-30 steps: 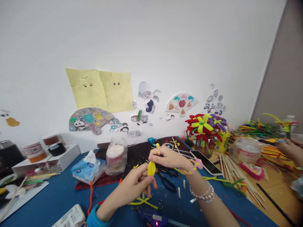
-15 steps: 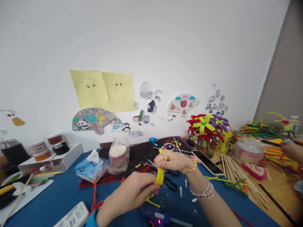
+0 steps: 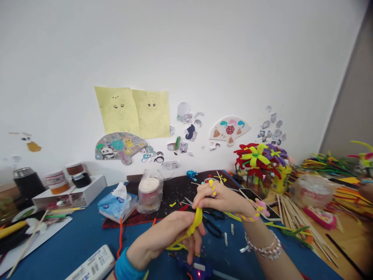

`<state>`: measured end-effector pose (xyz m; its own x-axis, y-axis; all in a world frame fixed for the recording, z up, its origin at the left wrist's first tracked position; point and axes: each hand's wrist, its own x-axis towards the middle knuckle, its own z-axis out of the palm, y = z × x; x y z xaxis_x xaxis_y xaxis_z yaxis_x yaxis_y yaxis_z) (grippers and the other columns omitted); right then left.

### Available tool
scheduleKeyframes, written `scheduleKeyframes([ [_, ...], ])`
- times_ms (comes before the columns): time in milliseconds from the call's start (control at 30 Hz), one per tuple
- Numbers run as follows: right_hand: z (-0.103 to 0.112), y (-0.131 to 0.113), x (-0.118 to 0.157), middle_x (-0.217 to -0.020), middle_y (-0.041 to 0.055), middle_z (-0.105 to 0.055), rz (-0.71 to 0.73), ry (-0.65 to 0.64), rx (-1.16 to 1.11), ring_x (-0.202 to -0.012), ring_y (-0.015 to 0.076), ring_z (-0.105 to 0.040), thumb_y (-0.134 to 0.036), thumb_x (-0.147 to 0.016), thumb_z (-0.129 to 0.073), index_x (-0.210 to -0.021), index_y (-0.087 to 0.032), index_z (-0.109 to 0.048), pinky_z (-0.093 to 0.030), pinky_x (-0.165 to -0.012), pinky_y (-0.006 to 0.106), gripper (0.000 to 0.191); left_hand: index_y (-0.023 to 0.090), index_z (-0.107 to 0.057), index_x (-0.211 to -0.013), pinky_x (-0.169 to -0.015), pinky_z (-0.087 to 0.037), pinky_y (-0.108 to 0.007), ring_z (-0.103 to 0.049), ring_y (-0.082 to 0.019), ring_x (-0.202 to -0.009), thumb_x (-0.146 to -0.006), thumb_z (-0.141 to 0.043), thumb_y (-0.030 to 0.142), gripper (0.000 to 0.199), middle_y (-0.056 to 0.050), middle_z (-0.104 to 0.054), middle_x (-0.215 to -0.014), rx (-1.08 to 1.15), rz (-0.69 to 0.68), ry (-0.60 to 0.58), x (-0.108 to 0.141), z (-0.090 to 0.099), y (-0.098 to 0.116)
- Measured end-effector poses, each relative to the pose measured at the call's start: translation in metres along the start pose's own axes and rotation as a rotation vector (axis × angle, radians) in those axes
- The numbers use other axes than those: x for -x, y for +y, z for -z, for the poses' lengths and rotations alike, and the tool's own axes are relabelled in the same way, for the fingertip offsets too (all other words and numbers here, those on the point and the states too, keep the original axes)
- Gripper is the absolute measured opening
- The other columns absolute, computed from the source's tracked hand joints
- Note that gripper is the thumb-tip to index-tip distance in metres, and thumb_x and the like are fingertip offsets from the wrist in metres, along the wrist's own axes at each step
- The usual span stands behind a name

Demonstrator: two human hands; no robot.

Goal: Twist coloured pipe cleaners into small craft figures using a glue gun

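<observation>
Between my two hands is a yellow pipe cleaner (image 3: 197,222), folded into a narrow, petal-like shape. Its upper end is pinched in the fingertips of my right hand (image 3: 218,200), which wears a yellow ring and a braided bracelet. My left hand (image 3: 167,232), with a blue cuff, has its thumb and index finger at the lower part, while its other fingers hang loosely below. A thin yellow tail runs past the left palm. Beneath the hands lies a blue glue gun (image 3: 194,268) with a lit red light. Black-handled scissors (image 3: 213,225) rest just behind.
A tissue pack (image 3: 116,206) and wrapped jar (image 3: 149,192) stand at the back left. To the right are a phone (image 3: 262,204), wooden sticks (image 3: 305,229) and a vase of pipe-cleaner flowers (image 3: 258,159). A white box-shaped device (image 3: 93,266) lies front left. Another person's hand (image 3: 365,190) shows far right.
The yellow piece has turned from a broad loop to a narrower, upright shape. My left fingers have spread downward, and my right hand has tilted over its top. The view has shifted slightly left.
</observation>
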<state>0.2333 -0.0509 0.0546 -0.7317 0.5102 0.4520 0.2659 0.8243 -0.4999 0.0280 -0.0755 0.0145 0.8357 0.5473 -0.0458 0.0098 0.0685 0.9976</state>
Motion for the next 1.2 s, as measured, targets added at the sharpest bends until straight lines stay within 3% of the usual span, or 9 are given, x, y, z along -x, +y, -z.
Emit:
scheduleKeyframes([
  [67, 0.0, -0.003, 0.001, -0.079, 0.003, -0.063, 0.058, 0.041, 0.016, -0.073, 0.0097, -0.055, -0.033, -0.09, -0.05, -0.091, -0.016, -0.069, -0.042, -0.073, 0.022, 0.026, 0.013, -0.052, -0.08, -0.045, -0.039, -0.02, -0.054, -0.01, -0.043, -0.083, -0.051, 0.051, 0.038, -0.003, -0.059, -0.06, 0.094, -0.016, 0.051, -0.006, -0.001, -0.005],
  [167, 0.0, -0.005, 0.005, -0.087, 0.0035, -0.064, 0.091, 0.132, 0.046, -0.082, 0.0112, -0.057, -0.03, -0.087, -0.054, -0.098, -0.018, -0.066, -0.044, -0.078, 0.025, 0.02, 0.015, -0.045, -0.075, -0.044, -0.036, -0.018, -0.053, -0.008, -0.04, -0.079, -0.059, 0.048, 0.036, 0.001, -0.057, -0.056, 0.104, -0.122, 0.236, -0.014, -0.002, -0.009],
  [333, -0.004, -0.013, 0.008, -0.099, 0.0042, -0.065, -0.074, 0.248, 0.186, -0.086, 0.0136, -0.059, -0.034, -0.085, -0.057, -0.118, -0.024, -0.057, -0.048, -0.079, 0.028, 0.035, 0.016, -0.046, -0.078, -0.047, -0.039, -0.021, -0.054, -0.009, -0.042, -0.08, -0.058, 0.047, 0.034, 0.002, -0.059, -0.059, -0.121, -0.29, 0.495, -0.016, 0.003, -0.008],
  [533, -0.017, -0.025, 0.004, -0.092, 0.0033, -0.067, -0.062, 0.316, 0.309, -0.084, 0.014, -0.061, -0.026, -0.087, -0.053, -0.099, -0.022, -0.064, -0.048, -0.076, 0.025, 0.017, 0.015, -0.053, -0.085, -0.049, -0.042, -0.022, -0.054, -0.01, -0.048, -0.084, -0.054, 0.041, 0.027, 0.0, -0.059, -0.062, -0.392, -0.338, 0.666, 0.002, -0.007, 0.002],
  [600, -0.02, -0.027, 0.003, -0.088, 0.003, -0.066, -0.051, 0.35, 0.344, -0.081, 0.0133, -0.061, -0.026, -0.087, -0.053, -0.094, -0.021, -0.064, -0.047, -0.073, 0.024, 0.014, 0.016, -0.052, -0.085, -0.05, -0.043, -0.021, -0.054, -0.01, -0.049, -0.084, -0.055, 0.04, 0.025, 0.001, -0.059, -0.062, -0.395, -0.334, 0.65, 0.008, -0.011, 0.007],
  [700, -0.022, -0.027, 0.003, -0.084, 0.0025, -0.065, -0.014, 0.39, 0.432, -0.079, 0.0128, -0.06, -0.024, -0.087, -0.054, -0.093, -0.019, -0.063, -0.047, -0.072, 0.024, 0.012, 0.017, -0.047, -0.091, -0.051, -0.042, -0.021, -0.058, -0.011, -0.051, -0.087, -0.052, 0.04, 0.024, 0.0, -0.062, -0.065, -0.31, -0.276, 0.507, 0.014, -0.011, 0.015],
  [900, -0.024, -0.019, 0.004, -0.091, 0.0044, -0.066, 0.242, 0.447, 0.566, -0.086, 0.012, -0.059, -0.017, -0.089, -0.05, -0.104, -0.019, -0.061, -0.049, -0.077, 0.024, 0.018, 0.014, -0.052, -0.087, -0.049, -0.04, -0.02, -0.058, -0.01, -0.046, -0.092, -0.039, 0.043, 0.032, -0.002, -0.062, -0.059, 0.011, -0.204, 0.268, 0.018, -0.004, 0.017],
  [1033, -0.024, -0.014, 0.004, -0.096, 0.0067, -0.066, 0.235, 0.499, 0.753, -0.087, 0.0141, -0.06, -0.016, -0.088, -0.051, -0.112, -0.017, -0.059, -0.049, -0.078, 0.027, 0.025, 0.012, -0.055, -0.079, -0.049, -0.039, -0.017, -0.056, -0.008, -0.043, -0.089, -0.05, 0.038, 0.028, -0.001, -0.06, -0.053, -0.012, -0.251, 0.284, 0.02, -0.007, 0.016],
  [1200, -0.024, -0.014, 0.002, -0.082, 0.007, -0.067, 0.326, 0.564, 0.974, -0.075, 0.0159, -0.059, -0.019, -0.087, -0.051, -0.106, -0.014, -0.062, -0.047, -0.071, 0.03, 0.022, 0.011, -0.06, -0.081, -0.048, -0.039, -0.016, -0.056, -0.008, -0.045, -0.084, -0.057, 0.039, 0.028, -0.001, -0.06, -0.056, -0.08, -0.202, 0.256, 0.022, -0.011, 0.016],
])
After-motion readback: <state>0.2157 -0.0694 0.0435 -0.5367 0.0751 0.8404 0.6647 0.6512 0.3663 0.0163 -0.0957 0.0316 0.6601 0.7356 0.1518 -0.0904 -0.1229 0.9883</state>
